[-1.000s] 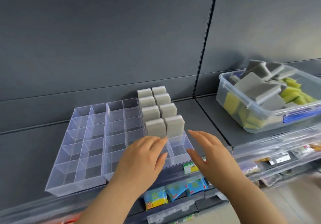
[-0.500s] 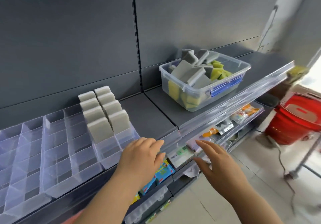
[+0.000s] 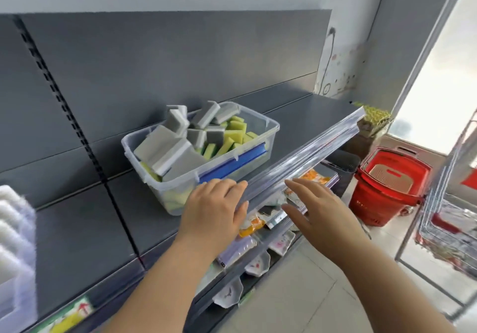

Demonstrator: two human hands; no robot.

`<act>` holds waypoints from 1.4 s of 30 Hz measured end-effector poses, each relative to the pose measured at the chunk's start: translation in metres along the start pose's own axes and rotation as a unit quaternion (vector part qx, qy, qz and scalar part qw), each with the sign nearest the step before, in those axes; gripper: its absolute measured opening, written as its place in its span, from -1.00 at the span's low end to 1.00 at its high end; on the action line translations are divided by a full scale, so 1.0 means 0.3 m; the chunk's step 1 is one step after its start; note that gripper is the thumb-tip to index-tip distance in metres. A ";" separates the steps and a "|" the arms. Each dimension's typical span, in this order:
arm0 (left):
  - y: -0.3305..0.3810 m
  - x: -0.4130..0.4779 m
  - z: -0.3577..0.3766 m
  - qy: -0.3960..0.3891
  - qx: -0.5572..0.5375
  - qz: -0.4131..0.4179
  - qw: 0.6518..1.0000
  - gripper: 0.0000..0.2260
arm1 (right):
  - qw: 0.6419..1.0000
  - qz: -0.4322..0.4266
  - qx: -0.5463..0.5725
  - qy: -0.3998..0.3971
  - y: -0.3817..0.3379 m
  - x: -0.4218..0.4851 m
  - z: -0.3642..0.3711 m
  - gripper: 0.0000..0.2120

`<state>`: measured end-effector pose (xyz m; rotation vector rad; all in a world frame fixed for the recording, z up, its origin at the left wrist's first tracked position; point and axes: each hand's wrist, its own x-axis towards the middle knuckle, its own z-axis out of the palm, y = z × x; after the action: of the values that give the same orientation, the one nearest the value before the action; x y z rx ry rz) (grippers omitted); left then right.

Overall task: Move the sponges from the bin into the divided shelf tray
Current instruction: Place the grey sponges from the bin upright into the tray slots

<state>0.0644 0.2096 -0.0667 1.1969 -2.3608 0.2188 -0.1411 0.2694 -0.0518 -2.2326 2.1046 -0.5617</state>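
A clear plastic bin [image 3: 268, 126] with blue clips stands on the grey shelf, heaped with grey sponges [image 3: 165, 146] and yellow-green sponges [image 3: 233, 133]. My left hand [image 3: 214, 206] hovers flat just in front of the bin's near corner, fingers straight, holding nothing. My right hand [image 3: 315, 208] is stretched out beside it over the shelf's front edge, also empty. The divided shelf tray [image 3: 15, 229] shows only as a blurred edge at the far left, with pale sponges standing in it.
A clear plastic strip [image 3: 309, 157] runs along the shelf's front edge. Lower shelves hold packets and small dishes [image 3: 255, 263]. A red shopping basket [image 3: 389, 190] sits on the floor to the right, next to a wire rack [image 3: 451, 229].
The view has swung right: the tray slid off to the far left and the bin came to the centre. Both empty hands moved from the tray toward the bin.
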 end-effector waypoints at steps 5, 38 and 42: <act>0.067 0.162 0.077 0.005 0.010 -0.010 1.000 -0.63 | 1.000 -0.006 0.024 -0.013 0.168 0.111 -0.009 -0.44; -0.446 0.919 0.326 -0.105 0.166 -0.216 0.956 -0.80 | 0.917 -0.345 -0.134 -0.151 0.257 1.644 0.357 -0.61; -0.545 1.092 0.380 -0.194 0.130 -0.330 0.915 -0.69 | 0.891 -0.403 -0.144 -0.155 0.256 1.698 0.386 -0.65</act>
<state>-0.0096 -0.1635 -0.0191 2.2663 -2.1100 0.0657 -0.1708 -0.2578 -0.0563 -3.0683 1.1005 0.1411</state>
